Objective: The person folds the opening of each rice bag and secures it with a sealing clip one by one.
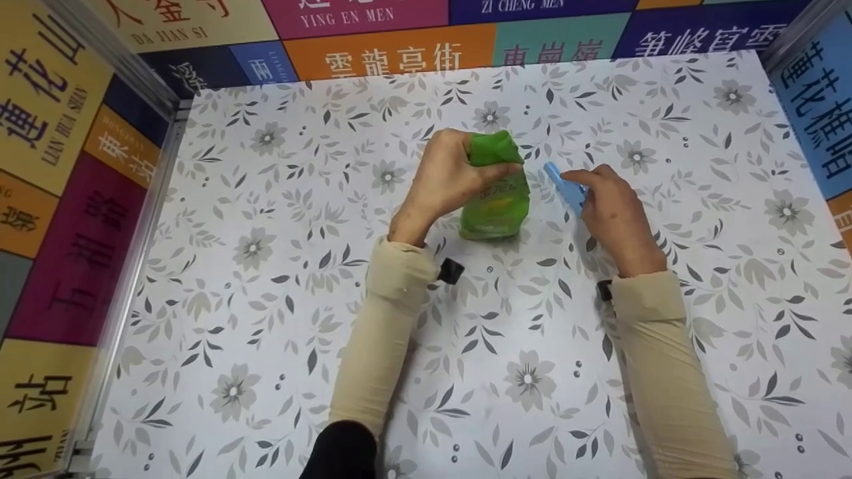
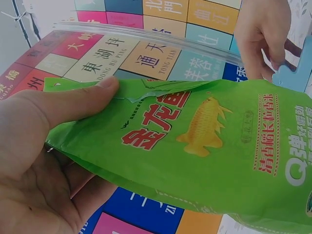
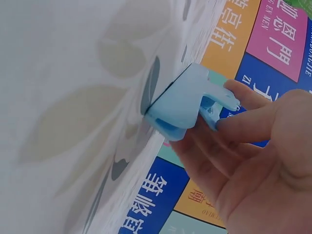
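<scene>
A green rice bag [image 1: 496, 209] with a golden fish printed on it stands upright on the table in the head view. Its folded top is pinched between the thumb and fingers of my left hand [image 1: 449, 169]. Up close in the left wrist view, the bag [image 2: 229, 141] shows a torn edge near the thumb. To the right of the bag, my right hand [image 1: 616, 213] holds a light blue bag clip [image 1: 566, 186]. In the right wrist view, thumb and fingers pinch the small handles of the clip [image 3: 180, 97], whose long edge lies close to the tabletop.
White paper with grey flowers and leaves covers the table [image 1: 526, 332]. Colourful panels [image 1: 393, 53] printed with Chinese place names stand along the back and both sides. A black strap end [image 1: 451, 271] sticks out from the left cuff.
</scene>
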`<state>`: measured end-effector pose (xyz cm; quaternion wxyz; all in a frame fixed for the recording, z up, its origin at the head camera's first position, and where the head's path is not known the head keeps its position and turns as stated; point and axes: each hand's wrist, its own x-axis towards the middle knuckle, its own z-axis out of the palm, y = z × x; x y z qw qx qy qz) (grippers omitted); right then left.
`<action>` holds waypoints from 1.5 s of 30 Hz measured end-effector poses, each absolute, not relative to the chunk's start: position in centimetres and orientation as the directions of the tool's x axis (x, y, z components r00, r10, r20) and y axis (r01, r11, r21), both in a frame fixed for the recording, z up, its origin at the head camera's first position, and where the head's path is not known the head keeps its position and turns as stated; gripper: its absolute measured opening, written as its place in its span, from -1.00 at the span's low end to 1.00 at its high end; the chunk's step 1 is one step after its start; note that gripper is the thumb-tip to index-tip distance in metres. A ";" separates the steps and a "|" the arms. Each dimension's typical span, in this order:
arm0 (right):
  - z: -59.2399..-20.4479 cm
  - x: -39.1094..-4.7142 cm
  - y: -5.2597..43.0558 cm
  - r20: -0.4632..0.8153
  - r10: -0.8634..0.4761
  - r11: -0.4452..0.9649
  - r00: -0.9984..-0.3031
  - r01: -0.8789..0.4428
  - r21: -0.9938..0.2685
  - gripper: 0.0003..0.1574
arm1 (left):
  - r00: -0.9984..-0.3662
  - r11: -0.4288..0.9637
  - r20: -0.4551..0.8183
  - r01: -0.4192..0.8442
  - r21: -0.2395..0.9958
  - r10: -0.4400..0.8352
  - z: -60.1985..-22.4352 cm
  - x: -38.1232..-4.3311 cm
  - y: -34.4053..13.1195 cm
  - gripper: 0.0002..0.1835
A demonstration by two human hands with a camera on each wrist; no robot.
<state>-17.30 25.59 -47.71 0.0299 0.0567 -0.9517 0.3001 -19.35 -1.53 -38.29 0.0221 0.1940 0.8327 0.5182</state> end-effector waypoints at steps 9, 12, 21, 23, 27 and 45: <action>-47.6 -17.5 25.4 0.043 -0.057 0.801 -0.997 -0.072 -0.594 -0.53 | -0.926 0.377 0.168 0.297 0.877 0.338 -38.3 -19.4 -1.5 -0.78; -47.6 -17.5 25.4 0.037 -0.061 0.809 -0.997 -0.072 -0.583 -0.54 | -0.925 0.373 0.177 0.303 0.877 0.337 -38.3 -19.4 -1.5 -0.78; -47.3 -17.3 25.5 0.029 -0.033 0.806 -0.999 -0.044 -0.591 -0.45 | -0.926 0.364 0.180 0.302 0.881 0.331 -38.4 -19.4 -1.5 -0.77; -47.1 -17.2 25.4 0.005 -0.017 0.808 -1.000 -0.016 -0.589 -0.38 | -0.927 0.361 0.178 0.299 0.883 0.332 -38.4 -19.4 -1.5 -0.78; -46.8 -17.2 25.2 -0.034 -0.001 0.820 -0.999 0.019 -0.573 -0.37 | -0.927 0.363 0.173 0.295 0.884 0.332 -38.4 -19.4 -1.4 -0.78; -46.0 -16.9 25.2 -0.085 0.025 0.785 -0.996 0.072 -0.616 -0.46 | -0.927 0.346 0.165 0.285 0.894 0.336 -38.6 -19.5 -1.4 -0.79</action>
